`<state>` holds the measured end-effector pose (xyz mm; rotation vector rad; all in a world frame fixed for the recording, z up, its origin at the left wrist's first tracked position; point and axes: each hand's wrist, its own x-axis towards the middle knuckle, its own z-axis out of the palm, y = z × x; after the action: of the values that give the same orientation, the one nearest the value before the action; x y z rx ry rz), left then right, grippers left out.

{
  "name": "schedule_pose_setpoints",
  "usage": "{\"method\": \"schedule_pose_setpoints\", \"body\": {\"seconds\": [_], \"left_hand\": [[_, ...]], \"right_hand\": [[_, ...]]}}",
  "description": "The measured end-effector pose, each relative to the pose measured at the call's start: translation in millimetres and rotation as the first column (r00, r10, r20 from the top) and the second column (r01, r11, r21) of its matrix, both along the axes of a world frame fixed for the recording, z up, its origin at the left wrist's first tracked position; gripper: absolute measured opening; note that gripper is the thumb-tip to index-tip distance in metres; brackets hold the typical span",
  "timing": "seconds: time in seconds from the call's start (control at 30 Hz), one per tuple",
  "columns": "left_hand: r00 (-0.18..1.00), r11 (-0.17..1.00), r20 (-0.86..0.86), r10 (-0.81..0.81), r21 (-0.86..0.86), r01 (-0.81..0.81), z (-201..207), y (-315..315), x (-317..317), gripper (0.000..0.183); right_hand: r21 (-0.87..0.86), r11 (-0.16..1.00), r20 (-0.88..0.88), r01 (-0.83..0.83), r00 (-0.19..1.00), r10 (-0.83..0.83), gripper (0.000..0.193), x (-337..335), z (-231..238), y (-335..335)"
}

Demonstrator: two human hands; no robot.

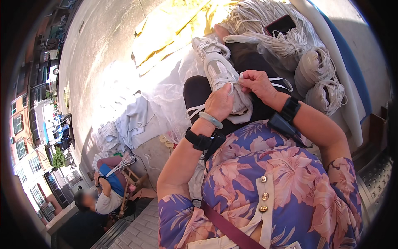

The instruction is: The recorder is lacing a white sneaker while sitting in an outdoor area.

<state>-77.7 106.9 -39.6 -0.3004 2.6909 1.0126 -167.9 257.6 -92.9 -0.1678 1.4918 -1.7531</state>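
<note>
A pale grey and white sneaker (217, 69) lies across my lap, its toe pointing away from me. My left hand (219, 101) rests closed on the near left side of the shoe, the thumb pressed at the lacing. At the shoe's right side my right hand (257, 85) pinches the white shoelace (282, 83) between thumb and fingers. One loose lace end hangs out to the right of that hand, another to the left of my left wrist. Just beyond the toe sits a second pale sneaker (207, 46).
A large bundle of white laces (257, 18) lies at the far right with a dark phone (280, 25) on it. More pale sneakers (325, 93) stand at right. White cloth and plastic (137, 116) cover ground at left. Another person (107, 186) sits on a wooden chair, lower left.
</note>
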Motion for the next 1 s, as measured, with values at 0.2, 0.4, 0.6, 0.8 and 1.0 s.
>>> {"method": "schedule_pose_setpoints", "body": {"seconds": [0.2,0.4,0.6,0.8,1.0], "left_hand": [[0.998,0.998,0.055,0.030,0.059,-0.033,2.1,0.4,0.3,0.026],[1.000,0.998,0.025,0.019,0.059,-0.020,2.0,-0.6,2.0,0.024],[0.999,0.998,0.035,0.022,0.061,-0.024,0.0,-0.2,1.3,0.023],[0.993,0.996,0.115,0.025,0.077,-0.033,2.1,-1.1,-2.8,0.030],[0.899,0.757,0.351,0.261,0.504,-0.417,19.2,-19.0,6.3,0.021]], "right_hand": [[0.012,1.000,-0.044,0.021,0.999,-0.021,0.006,2.4,3.0,-4.5],[0.002,1.000,-0.036,0.005,0.999,-0.005,0.006,3.3,2.8,-4.1],[0.024,1.000,-0.115,0.003,0.993,-0.001,0.006,3.5,-0.8,-6.4],[0.125,0.992,-0.771,0.004,0.630,0.095,0.012,1.9,-6.2,-10.5],[0.387,0.918,-0.625,-0.084,0.708,0.329,0.022,-9.2,9.5,-5.1]]}}
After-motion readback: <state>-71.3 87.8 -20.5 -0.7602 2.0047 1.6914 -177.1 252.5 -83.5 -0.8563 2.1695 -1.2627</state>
